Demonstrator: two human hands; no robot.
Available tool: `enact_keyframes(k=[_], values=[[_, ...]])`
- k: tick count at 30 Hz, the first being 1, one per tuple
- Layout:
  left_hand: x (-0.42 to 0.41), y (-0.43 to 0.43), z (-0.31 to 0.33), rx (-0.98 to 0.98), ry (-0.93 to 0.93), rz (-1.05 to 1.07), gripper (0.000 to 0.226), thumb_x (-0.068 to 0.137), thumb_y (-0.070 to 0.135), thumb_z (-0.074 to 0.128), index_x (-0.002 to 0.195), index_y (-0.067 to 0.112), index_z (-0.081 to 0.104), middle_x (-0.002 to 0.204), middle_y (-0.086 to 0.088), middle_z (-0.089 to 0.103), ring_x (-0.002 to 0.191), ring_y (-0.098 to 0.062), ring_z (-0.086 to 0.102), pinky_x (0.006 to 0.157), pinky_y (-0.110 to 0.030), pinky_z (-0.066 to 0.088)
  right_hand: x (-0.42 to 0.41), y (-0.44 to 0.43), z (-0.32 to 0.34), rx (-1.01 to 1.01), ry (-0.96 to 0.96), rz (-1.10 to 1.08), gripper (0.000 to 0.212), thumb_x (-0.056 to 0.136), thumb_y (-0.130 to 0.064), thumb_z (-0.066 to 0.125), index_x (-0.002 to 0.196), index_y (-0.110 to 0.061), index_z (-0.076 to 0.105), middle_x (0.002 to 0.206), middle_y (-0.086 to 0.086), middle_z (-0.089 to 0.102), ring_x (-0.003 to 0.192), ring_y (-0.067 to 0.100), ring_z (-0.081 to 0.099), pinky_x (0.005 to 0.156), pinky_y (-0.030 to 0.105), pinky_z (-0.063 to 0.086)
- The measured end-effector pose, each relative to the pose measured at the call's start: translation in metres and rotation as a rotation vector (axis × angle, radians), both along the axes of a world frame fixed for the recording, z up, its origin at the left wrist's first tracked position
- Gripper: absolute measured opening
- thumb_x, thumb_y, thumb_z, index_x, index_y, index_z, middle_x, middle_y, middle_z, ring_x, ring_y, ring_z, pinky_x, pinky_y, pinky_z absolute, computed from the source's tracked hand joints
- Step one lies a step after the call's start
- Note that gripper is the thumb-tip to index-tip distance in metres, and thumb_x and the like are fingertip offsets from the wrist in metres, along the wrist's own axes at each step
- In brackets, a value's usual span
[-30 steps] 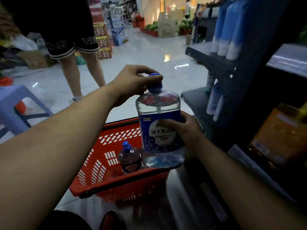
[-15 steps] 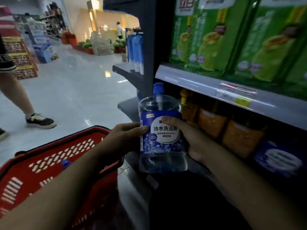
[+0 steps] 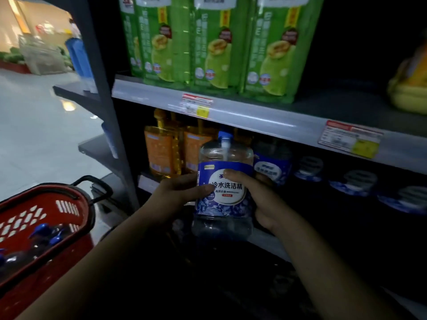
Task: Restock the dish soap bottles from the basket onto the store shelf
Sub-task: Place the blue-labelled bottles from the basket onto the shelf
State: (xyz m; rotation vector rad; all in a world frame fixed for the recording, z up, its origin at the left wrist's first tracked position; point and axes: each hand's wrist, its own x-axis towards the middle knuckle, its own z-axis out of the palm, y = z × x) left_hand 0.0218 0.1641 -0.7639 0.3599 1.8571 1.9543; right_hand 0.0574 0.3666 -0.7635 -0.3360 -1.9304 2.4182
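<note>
Low light, some blur. We see one dish soap bottle (image 3: 227, 192), clear with a blue label and blue cap, held upright between both hands at the front edge of the lower shelf (image 3: 268, 244). We cannot tell whether its base rests on the shelf. The left hand (image 3: 175, 197) grips its left side, thumb across the label. The right hand (image 3: 265, 204) wraps its right side, thumb also on the label. Just behind and right of it, a row of like blue-labelled bottles (image 3: 272, 168) runs along the shelf. To its left stand orange bottles (image 3: 160, 151). On the upper shelf (image 3: 242, 114) stand green packs (image 3: 215, 47), with a price tag (image 3: 196, 105) on its edge. At lower left is the red basket (image 3: 27, 202), holding more blue-capped bottles (image 3: 46, 236), well apart from the held one.
</note>
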Motion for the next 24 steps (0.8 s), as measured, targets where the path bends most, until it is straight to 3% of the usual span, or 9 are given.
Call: enact_keyframes(k=[2, 5, 8, 15, 20, 24], values=[[0.004, 0.025, 0.001, -0.025, 0.03, -0.073, 0.032, 0.089, 0.018, 0.075, 0.12, 0.016, 0.073, 0.111, -0.007, 0.079, 0.102, -0.027, 0.076, 0.082, -0.039, 0.062, 0.013, 0.02, -0.002, 0.023, 0.024, -0.066, 0.038, 0.078, -0.021, 0.083, 0.114, -0.014, 0.074, 0.1, 0.008, 0.08, 0.094, 0.026, 0.077, 0.064, 0.029, 0.059], [0.008, 0.064, -0.003, 0.015, 0.01, -0.136, 0.03, 0.089, 0.011, 0.074, 0.119, 0.012, 0.073, 0.109, -0.009, 0.08, 0.099, -0.027, 0.077, 0.075, -0.033, 0.063, 0.033, 0.053, -0.003, 0.061, 0.051, -0.159, 0.032, 0.08, -0.017, 0.082, 0.111, -0.014, 0.076, 0.097, 0.006, 0.08, 0.09, 0.024, 0.077, 0.069, 0.033, 0.06], [0.013, 0.099, -0.009, 0.043, 0.021, -0.189, 0.031, 0.089, 0.012, 0.074, 0.12, 0.012, 0.072, 0.111, -0.013, 0.078, 0.101, -0.032, 0.076, 0.083, -0.046, 0.063, 0.05, 0.08, 0.0, 0.109, 0.064, -0.217, 0.027, 0.081, -0.016, 0.082, 0.107, -0.016, 0.077, 0.1, 0.008, 0.08, 0.093, 0.027, 0.077, 0.084, 0.042, 0.061], [0.025, 0.169, -0.023, 0.125, 0.035, -0.264, 0.049, 0.08, -0.004, 0.079, 0.127, 0.007, 0.068, 0.116, -0.015, 0.077, 0.11, -0.033, 0.073, 0.089, -0.042, 0.062, 0.079, 0.132, -0.004, 0.196, 0.142, -0.328, 0.039, 0.078, -0.012, 0.083, 0.116, -0.014, 0.074, 0.108, 0.008, 0.079, 0.099, 0.03, 0.075, 0.085, 0.046, 0.061], [0.022, 0.2, -0.033, 0.123, 0.186, -0.313, 0.062, 0.08, -0.009, 0.079, 0.136, 0.011, 0.061, 0.122, -0.007, 0.076, 0.11, -0.022, 0.074, 0.082, -0.03, 0.062, 0.09, 0.155, -0.017, 0.25, 0.23, -0.365, 0.049, 0.08, -0.006, 0.08, 0.127, -0.013, 0.066, 0.117, 0.003, 0.076, 0.104, 0.022, 0.074, 0.082, 0.035, 0.062], [0.025, 0.218, -0.053, 0.065, 0.256, -0.273, 0.079, 0.077, 0.0, 0.085, 0.146, 0.019, 0.052, 0.133, -0.003, 0.07, 0.121, -0.022, 0.068, 0.093, -0.04, 0.06, 0.097, 0.17, -0.038, 0.256, 0.225, -0.4, 0.06, 0.075, -0.01, 0.082, 0.132, -0.015, 0.062, 0.122, -0.001, 0.074, 0.112, 0.02, 0.071, 0.083, 0.03, 0.06]])
